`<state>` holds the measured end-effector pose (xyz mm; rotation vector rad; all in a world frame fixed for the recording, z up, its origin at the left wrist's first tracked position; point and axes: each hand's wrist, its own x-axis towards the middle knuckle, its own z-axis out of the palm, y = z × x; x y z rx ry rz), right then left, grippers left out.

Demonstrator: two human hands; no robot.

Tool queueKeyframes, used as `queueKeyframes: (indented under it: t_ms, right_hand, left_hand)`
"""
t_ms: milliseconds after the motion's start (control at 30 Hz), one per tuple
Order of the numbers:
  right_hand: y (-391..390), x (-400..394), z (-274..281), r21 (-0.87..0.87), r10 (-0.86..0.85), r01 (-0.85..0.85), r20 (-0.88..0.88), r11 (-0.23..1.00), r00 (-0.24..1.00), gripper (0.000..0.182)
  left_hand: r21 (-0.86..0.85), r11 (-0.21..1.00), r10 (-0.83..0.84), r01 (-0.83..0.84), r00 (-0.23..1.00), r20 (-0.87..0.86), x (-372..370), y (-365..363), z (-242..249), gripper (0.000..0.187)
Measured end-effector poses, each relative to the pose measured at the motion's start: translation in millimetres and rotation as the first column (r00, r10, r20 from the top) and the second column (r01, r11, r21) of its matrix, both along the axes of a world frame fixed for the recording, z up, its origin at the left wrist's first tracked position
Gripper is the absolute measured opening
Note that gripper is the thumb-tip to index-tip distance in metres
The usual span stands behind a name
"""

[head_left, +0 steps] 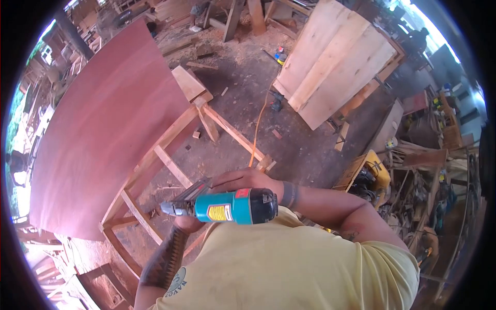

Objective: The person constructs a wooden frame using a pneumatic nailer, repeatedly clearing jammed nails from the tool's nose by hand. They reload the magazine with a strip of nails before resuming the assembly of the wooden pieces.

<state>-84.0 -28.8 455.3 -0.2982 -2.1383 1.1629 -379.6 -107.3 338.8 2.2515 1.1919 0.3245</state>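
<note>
A teal and black nail gun [235, 206] lies across the front of my chest, its metal nose pointing left. Behind it, my right hand [243, 180] is laid along the tool's upper side, the fingers pressed together and partly hidden. Below the nose is my left hand [189, 223], mostly covered by the tool; its fingers cannot be made out. A curved wooden frame [173, 165] with cross pieces stands on the floor in front of me. Against its left side rests a large reddish sheet [103, 134]. An orange hose [259, 124] runs up behind the tool.
A pale plank panel [336, 57] stands at the upper right. To the right, a yellow crate [369, 173] holds dark tools beside racks of scrap wood. Sawdust and offcuts lie on the floor [227, 103]. A person's leg [196, 18] shows at the top.
</note>
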Motion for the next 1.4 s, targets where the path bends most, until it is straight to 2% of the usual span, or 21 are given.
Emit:
queueKeyframes:
  t_ms: [33, 133, 233, 333, 500, 533, 567, 600, 633, 667, 700, 767, 800, 900, 967, 1000, 1200, 1233, 1300, 1333, 1400]
  right_hand:
    - [-1, 1, 7, 0.028, 0.008, -0.009, 0.036, 1.000, 0.999, 0.049]
    - [-7, -7, 14, 0.075, -0.033, 0.037, -0.052, 0.996, 0.998, 0.057]
    - [-17, -2, 16, 0.063, -0.080, 0.079, 0.017, 0.995, 0.997, 0.057]
    - [-21, 4, 9, 0.048, -0.119, 0.119, -0.003, 0.992, 0.993, 0.057]
    - [-17, 20, -15, -0.004, -0.159, 0.160, -0.149, 0.987, 0.976, 0.052]
    - [-14, 25, -19, -0.025, -0.163, 0.162, -0.173, 0.987, 0.971, 0.052]
    - [-19, 30, -28, -0.056, -0.210, 0.203, -0.178, 0.977, 0.961, 0.052]
    - [-22, 35, -31, -0.090, -0.262, 0.249, -0.184, 0.964, 0.947, 0.052]
    - [-24, 41, -27, -0.107, -0.261, 0.245, -0.166, 0.964, 0.951, 0.052]
    - [-26, 48, -24, -0.125, -0.259, 0.242, -0.148, 0.962, 0.954, 0.052]
    - [-32, 52, -22, -0.154, -0.287, 0.269, -0.108, 0.951, 0.952, 0.053]
    - [-36, 54, -33, -0.139, -0.355, 0.344, -0.064, 0.929, 0.933, 0.055]
    - [-40, 54, -34, -0.136, -0.378, 0.369, -0.053, 0.920, 0.924, 0.056]
    - [-47, 60, -33, -0.188, -0.408, 0.401, 0.003, 0.897, 0.913, 0.057]
    - [-47, 64, -43, -0.083, -0.399, 0.399, 0.020, 0.913, 0.917, 0.057]
    - [-47, 67, -46, -0.033, -0.392, 0.393, 0.030, 0.919, 0.920, 0.057]
    - [-35, 72, -40, -0.020, -0.304, 0.304, 0.030, 0.952, 0.952, 0.057]
    - [-34, 74, -44, -0.041, -0.301, 0.304, 0.054, 0.952, 0.952, 0.057]
    - [-32, 78, -42, -0.230, -0.335, 0.337, 0.052, 0.913, 0.941, 0.056]
    - [-29, 79, -42, -0.326, -0.349, 0.346, 0.050, 0.880, 0.936, 0.056]
    - [-18, 84, -49, -0.281, -0.375, 0.383, 0.086, 0.880, 0.923, 0.056]
  left_hand:
    - [-0.037, 0.998, 0.055, -0.054, 0.998, 0.030, 4, 0, -5, 0.061]
    - [-0.208, 0.966, 0.193, -0.153, 0.962, 0.193, 15, 1, -31, 0.064]
    - [-0.207, 0.964, 0.204, -0.164, 0.960, 0.191, 22, 7, -56, 0.068]
    - [-0.187, 0.965, 0.218, -0.186, 0.961, 0.169, 21, 18, -81, 0.071]
    - [-0.091, 0.960, 0.271, -0.263, 0.958, 0.090, -14, 36, -152, 0.077]
    - [-0.145, 0.929, 0.354, -0.340, 0.931, 0.091, -30, 39, -172, 0.078]
    - [-0.252, 0.854, 0.493, -0.454, 0.862, 0.118, -56, 40, -195, 0.078]
    - [-0.430, 0.708, 0.666, -0.560, 0.731, 0.145, -86, 34, -226, 0.078]
    - [-0.653, 0.493, 0.839, -0.575, 0.514, 0.180, -112, 26, -254, 0.079]
    - [-0.833, 0.274, 0.953, -0.481, 0.255, 0.166, -134, 15, -276, 0.079]
    - [-0.932, 0.105, 0.994, -0.348, 0.062, 0.089, -147, 3, -290, 0.079]
    - [-0.991, -0.069, 0.987, -0.118, 0.136, -0.085, -149, 2, -298, 0.063]
    - [-0.930, -0.288, 0.955, -0.229, 0.010, -0.298, -119, 3, -293, 0.056]
    - [-0.982, -0.185, 0.977, -0.047, 0.098, -0.188, -60, 17, -287, 0.053]
    - [-0.999, 0.020, 0.983, -0.042, 0.183, 0.012, -51, 29, -341, 0.046]
    - [-0.992, 0.122, 0.970, -0.034, 0.215, 0.112, -40, 34, -338, 0.042]
    - [-0.980, -0.201, 0.914, -0.006, 0.358, -0.190, -36, 63, -337, 0.025]
    - [-0.991, -0.130, 0.931, 0.018, 0.345, -0.116, -37, 62, -339, 0.025]
    - [-0.998, 0.016, 0.949, 0.061, 0.315, 0.035, -26, 71, -334, 0.024]
    - [-0.998, 0.030, 0.945, 0.051, 0.324, 0.045, -18, 80, -335, 0.024]
    - [-0.998, 0.060, 0.940, 0.035, 0.334, 0.068, 13, 107, -353, 0.025]
